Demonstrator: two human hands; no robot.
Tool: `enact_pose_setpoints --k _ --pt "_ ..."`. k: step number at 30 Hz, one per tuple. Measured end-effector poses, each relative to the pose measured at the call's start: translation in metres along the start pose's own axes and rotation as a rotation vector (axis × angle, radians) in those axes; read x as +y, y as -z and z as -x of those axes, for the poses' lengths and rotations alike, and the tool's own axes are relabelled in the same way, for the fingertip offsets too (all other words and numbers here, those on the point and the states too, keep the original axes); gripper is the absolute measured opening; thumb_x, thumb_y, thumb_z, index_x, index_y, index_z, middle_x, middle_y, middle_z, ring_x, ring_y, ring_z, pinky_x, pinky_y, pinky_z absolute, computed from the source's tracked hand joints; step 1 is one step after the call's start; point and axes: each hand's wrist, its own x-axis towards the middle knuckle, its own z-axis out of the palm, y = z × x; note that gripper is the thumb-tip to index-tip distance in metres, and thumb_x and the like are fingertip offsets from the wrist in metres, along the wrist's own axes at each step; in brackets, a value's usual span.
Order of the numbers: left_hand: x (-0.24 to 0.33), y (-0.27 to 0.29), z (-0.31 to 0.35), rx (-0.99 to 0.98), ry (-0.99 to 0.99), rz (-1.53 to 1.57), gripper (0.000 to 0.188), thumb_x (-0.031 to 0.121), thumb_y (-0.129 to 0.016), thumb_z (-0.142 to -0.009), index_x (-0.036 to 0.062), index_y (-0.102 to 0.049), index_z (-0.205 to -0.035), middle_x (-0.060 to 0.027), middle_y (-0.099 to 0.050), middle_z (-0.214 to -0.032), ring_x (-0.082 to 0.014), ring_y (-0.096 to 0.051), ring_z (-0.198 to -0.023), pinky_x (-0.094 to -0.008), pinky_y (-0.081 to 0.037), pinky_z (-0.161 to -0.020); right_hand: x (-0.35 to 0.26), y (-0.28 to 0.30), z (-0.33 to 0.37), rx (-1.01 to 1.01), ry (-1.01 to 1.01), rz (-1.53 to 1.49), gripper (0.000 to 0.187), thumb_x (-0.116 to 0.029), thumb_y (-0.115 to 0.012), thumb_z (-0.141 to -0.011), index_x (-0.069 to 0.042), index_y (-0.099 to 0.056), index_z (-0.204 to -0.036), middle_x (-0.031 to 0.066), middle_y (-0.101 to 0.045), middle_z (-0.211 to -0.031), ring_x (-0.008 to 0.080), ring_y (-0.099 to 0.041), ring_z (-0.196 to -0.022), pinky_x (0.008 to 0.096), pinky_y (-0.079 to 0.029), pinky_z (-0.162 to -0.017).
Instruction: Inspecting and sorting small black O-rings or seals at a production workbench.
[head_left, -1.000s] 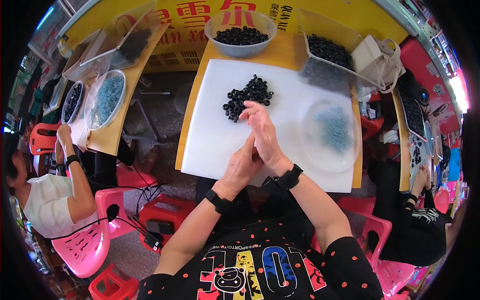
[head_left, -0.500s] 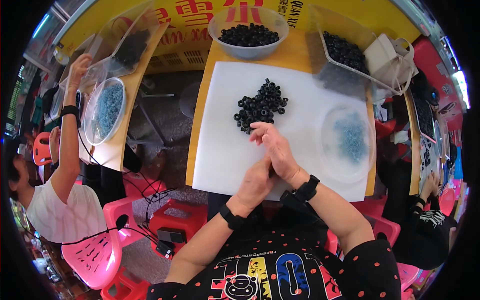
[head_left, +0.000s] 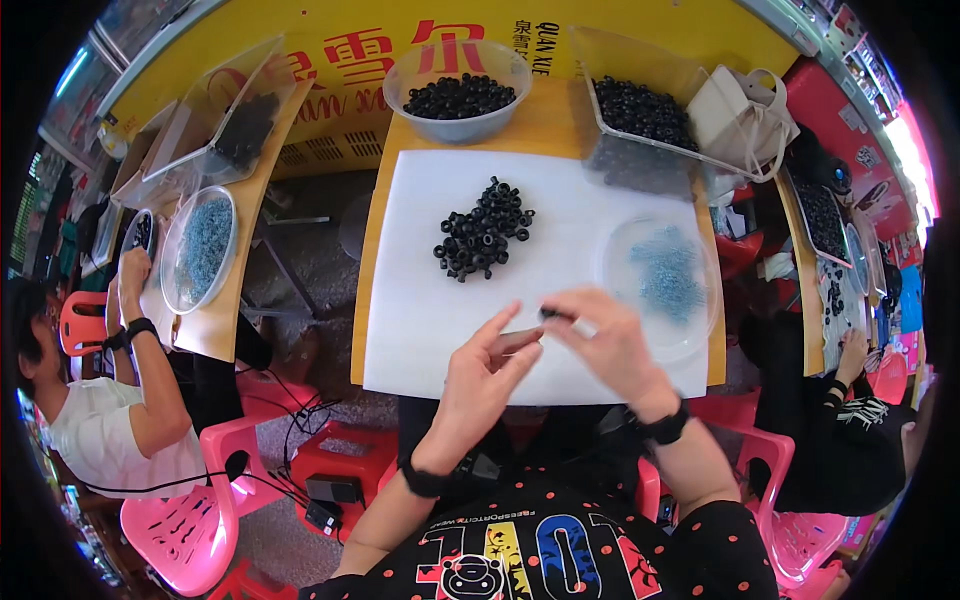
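My left hand [head_left: 480,372] is over the near edge of the white mat [head_left: 415,330], its thumb and fingers closed round a slim brownish piece [head_left: 515,343] whose kind I cannot make out. Just to its right, my right hand [head_left: 612,345] pinches a small black piece [head_left: 556,314], blurred by motion. Beyond both hands lies a loose heap of small black ring-shaped parts [head_left: 485,230]. At the mat's right, tiny pale-blue see-through pieces [head_left: 668,280] sit in a shallow clear round dish [head_left: 617,255].
At the back, a clear bowl [head_left: 460,128] and a clear bin [head_left: 640,160] hold more black parts. A cream bag [head_left: 735,115] stands beside the bin. Two people work at side tables: one in a white shirt [head_left: 120,440] left, one in black [head_left: 840,450] right. Red stools and cables lie left.
My hands, earlier close together at the heap's near side, have drawn back toward me and apart. A brownish piece and a black piece now show in them. The person on the left has lowered an arm.
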Motion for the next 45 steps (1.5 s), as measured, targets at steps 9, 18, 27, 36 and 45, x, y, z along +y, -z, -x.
enact_pose_setpoints --k 9,18,27,36,45 --pt "0.139 -0.015 0.069 -0.957 -0.494 0.602 0.030 0.016 -0.056 -0.093 -0.0069 -0.068 -0.108 -0.0170 -0.070 -0.104 -0.0243 -0.066 -0.097 -0.0361 -0.052 -0.085 0.047 0.124 -0.126 0.402 -0.007 0.690 0.044 -0.023 -0.074 -0.087 -0.005 -0.066 -0.127 0.0125 -0.071 -0.108 0.0239 -0.068 -0.092 0.0337 -0.052 -0.084" --pt "0.124 -0.027 0.088 -0.961 -0.458 0.711 0.051 0.043 -0.047 -0.095 -0.0015 -0.064 -0.114 -0.0185 -0.066 -0.100 -0.0300 -0.065 -0.092 -0.0417 -0.051 -0.083 0.087 -0.010 -0.087 -0.082 -0.027 0.309 0.027 -0.012 -0.068 -0.085 -0.005 -0.071 -0.112 0.0164 -0.066 -0.102 0.0321 -0.063 -0.100 0.0403 -0.050 -0.089" --pt "0.074 0.017 0.047 -0.574 -0.064 0.764 0.073 0.070 -0.038 -0.097 0.0039 -0.060 -0.121 -0.0199 -0.063 -0.096 -0.0356 -0.063 -0.087 -0.0472 -0.050 -0.080 0.119 -0.050 -0.100 -0.137 0.017 0.391 0.027 -0.003 -0.069 -0.081 -0.005 -0.072 -0.108 0.0148 -0.061 -0.099 0.0341 -0.059 -0.102 0.0412 -0.050 -0.092" --pt "-0.035 0.052 -0.026 0.030 0.278 0.611 0.019 0.015 -0.061 -0.099 0.0042 -0.060 -0.115 -0.0084 -0.066 -0.107 -0.0177 -0.065 -0.098 -0.0304 -0.054 -0.090 0.043 -0.024 -0.051 -0.100 -0.165 -0.019 0.029 -0.009 -0.070 -0.084 -0.009 -0.072 -0.113 0.0106 -0.065 -0.095 0.0224 -0.061 -0.072 0.0309 -0.051 -0.069" --pt "-0.059 0.028 -0.007 -0.031 0.360 0.521 0.029 0.010 -0.066 -0.096 0.0033 -0.060 -0.123 -0.0075 -0.067 -0.101 -0.0151 -0.067 -0.090 -0.0269 -0.057 -0.084 0.000 -0.016 0.030 -0.097 -0.133 -0.158 0.027 -0.006 -0.064 -0.088 -0.005 -0.069 -0.115 0.0132 -0.064 -0.107 0.0301 -0.065 -0.089 0.0370 -0.052 -0.079"
